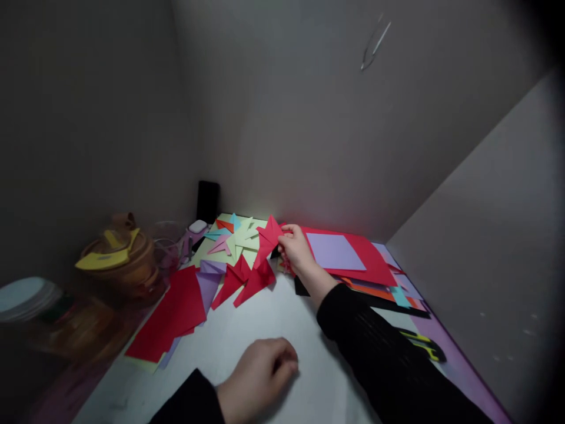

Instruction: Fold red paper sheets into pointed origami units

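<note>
My right hand (295, 246) reaches across the table and pinches the edge of a red folded paper piece (269, 235). Just below it lie two more red folded papers (238, 274). Behind and to their left, folded pieces in pale green (243, 238), blue, pink and orange rest on a light yellow sheet (203, 250). Near the front, my left hand (263, 372) rests on the white table (247, 327), fingers curled in, with nothing visible in them.
Red sheets (170, 321) lie at the left. On the right are a lilac square (335, 252) on red card (375, 259), more coloured paper, and a yellow-and-black cutter (424, 344). A brown pot (128, 271), a lidded jar (29, 297) and a black phone (208, 200) line the left side.
</note>
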The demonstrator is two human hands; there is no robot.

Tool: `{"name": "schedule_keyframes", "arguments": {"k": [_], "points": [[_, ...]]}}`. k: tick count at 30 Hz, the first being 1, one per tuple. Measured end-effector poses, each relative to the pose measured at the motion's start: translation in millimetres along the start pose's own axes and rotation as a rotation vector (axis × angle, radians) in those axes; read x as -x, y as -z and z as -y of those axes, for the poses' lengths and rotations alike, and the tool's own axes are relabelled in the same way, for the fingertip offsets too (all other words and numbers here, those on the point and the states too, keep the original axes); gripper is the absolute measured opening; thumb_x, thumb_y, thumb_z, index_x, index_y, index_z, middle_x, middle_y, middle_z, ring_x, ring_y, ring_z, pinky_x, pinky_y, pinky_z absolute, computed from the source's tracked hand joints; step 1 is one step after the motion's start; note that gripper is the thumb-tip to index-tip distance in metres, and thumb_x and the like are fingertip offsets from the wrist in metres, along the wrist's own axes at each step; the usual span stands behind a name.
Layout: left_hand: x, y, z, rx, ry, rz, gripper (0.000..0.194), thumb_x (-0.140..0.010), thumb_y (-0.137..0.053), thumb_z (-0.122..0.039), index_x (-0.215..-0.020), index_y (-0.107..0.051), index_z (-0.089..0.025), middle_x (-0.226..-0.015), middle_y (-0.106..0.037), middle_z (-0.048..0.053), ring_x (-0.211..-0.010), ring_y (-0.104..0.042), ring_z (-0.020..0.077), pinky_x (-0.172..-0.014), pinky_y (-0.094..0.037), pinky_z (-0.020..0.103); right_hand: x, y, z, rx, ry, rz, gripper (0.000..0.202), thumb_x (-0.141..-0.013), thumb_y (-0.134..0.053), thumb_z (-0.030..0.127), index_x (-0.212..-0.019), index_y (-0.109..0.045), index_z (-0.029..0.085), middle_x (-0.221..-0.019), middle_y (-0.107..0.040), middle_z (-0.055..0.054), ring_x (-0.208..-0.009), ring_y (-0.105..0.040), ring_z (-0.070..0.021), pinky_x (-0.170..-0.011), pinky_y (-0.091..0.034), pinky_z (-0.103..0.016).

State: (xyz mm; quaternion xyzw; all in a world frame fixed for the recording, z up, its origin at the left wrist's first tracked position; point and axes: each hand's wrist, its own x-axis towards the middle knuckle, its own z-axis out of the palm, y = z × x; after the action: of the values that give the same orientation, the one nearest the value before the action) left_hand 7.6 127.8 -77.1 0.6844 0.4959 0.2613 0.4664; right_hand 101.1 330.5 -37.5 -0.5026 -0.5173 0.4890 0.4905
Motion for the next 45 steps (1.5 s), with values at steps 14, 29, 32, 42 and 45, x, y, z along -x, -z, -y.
{"name": "schedule_keyframes", "arguments": {"k": [14,29,32,42,45], "points": [[3,3.2,0,-0.126,-0.025,0.064,0.021,-0.079,-0.053,-0.020,-0.093,-0.069,-0.022,-0.086,-0.072,0.003,-0.077,-0.063,0.0178,-0.069,-0.043,0.025,-13,51,19,0.251,0.038,0.064,0.023,-0.072,-0.055,0.013,-0.093,-0.060,0.021,-0.075,-0.064,-0.001,-0.057,-0.058,-0.0129,-0.050,-0.042,-0.023],[0,0.2,-3,-0.196,-0.057,0.055,0.019,-0.082,-0.051,-0.024,-0.091,-0.068,-0.021,-0.080,-0.069,0.001,-0.074,-0.061,0.0169,-0.066,-0.041,0.024,18,163,-26,1.401,0.234,0.215,0.062,-0.085,-0.055,0.036,-0.140,-0.038,0.015,-0.150,-0.031,-0.016,-0.139,-0.023,-0.0356,-0.107,-0.022,-0.054],[0,0.1,-1,-0.200,-0.055,0.065,0.019,-0.082,-0.052,-0.025,-0.091,-0.068,-0.021,-0.080,-0.070,0.001,-0.074,-0.061,0.0169,-0.067,-0.042,0.024,12,164,-27,1.415,0.220,0.265,0.064,-0.082,-0.060,0.035,-0.139,-0.039,0.017,-0.145,-0.039,-0.017,-0.134,-0.034,-0.0349,-0.106,-0.026,-0.052],[3,0.5,-1,-0.152,-0.078,0.062,0.018,-0.083,-0.052,-0.022,-0.093,-0.067,-0.021,-0.085,-0.070,0.004,-0.079,-0.062,0.0187,-0.072,-0.045,0.028,23,168,-10,1.324,0.312,0.042,0.042,-0.087,-0.035,0.010,-0.123,-0.057,0.016,-0.114,-0.066,-0.014,-0.099,-0.064,-0.0267,-0.085,-0.047,-0.036],[5,-0.4,3,-0.028,-0.122,-0.128,0.032,-0.086,-0.050,-0.025,-0.117,-0.056,-0.020,-0.104,-0.065,0.010,-0.087,-0.062,0.0195,-0.078,-0.047,0.030,59,161,21,1.011,0.510,-0.134,0.043,-0.083,-0.038,0.009,-0.119,-0.058,0.019,-0.116,-0.065,-0.010,-0.104,-0.061,-0.0250,-0.091,-0.046,-0.038]]}}
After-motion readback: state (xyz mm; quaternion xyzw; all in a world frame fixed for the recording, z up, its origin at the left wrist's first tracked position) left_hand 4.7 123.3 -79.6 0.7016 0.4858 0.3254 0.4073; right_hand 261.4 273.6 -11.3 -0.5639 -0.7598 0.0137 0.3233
